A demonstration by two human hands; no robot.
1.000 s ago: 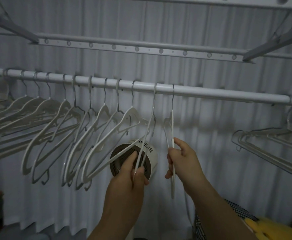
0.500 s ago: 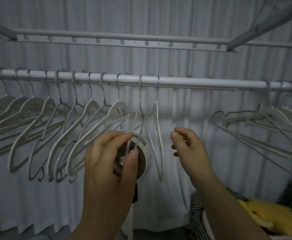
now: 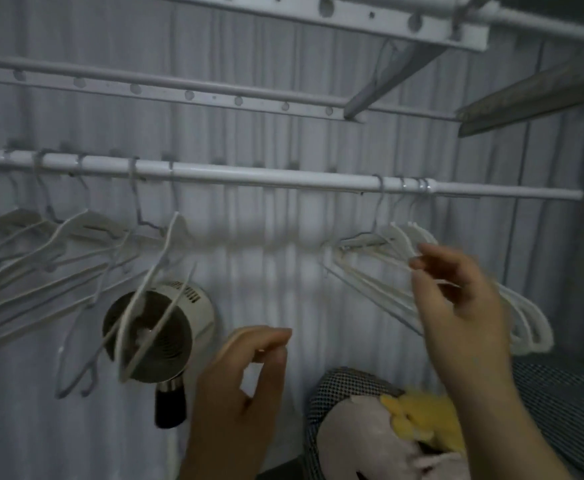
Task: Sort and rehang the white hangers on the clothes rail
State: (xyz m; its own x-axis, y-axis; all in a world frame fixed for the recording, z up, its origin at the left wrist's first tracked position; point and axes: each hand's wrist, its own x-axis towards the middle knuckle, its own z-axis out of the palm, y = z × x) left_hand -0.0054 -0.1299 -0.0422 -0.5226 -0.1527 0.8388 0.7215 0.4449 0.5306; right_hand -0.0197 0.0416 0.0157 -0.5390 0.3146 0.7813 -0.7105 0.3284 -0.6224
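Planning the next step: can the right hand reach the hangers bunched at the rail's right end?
Probably yes: the right hand is raised just before the bunched hangers, nothing between them; contact itself is unclear.

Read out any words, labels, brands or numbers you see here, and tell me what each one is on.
On the small fan: a short row of dark print along the top of its housing, too blurred to read.
On the white hangers and the clothes rail: no text visible.
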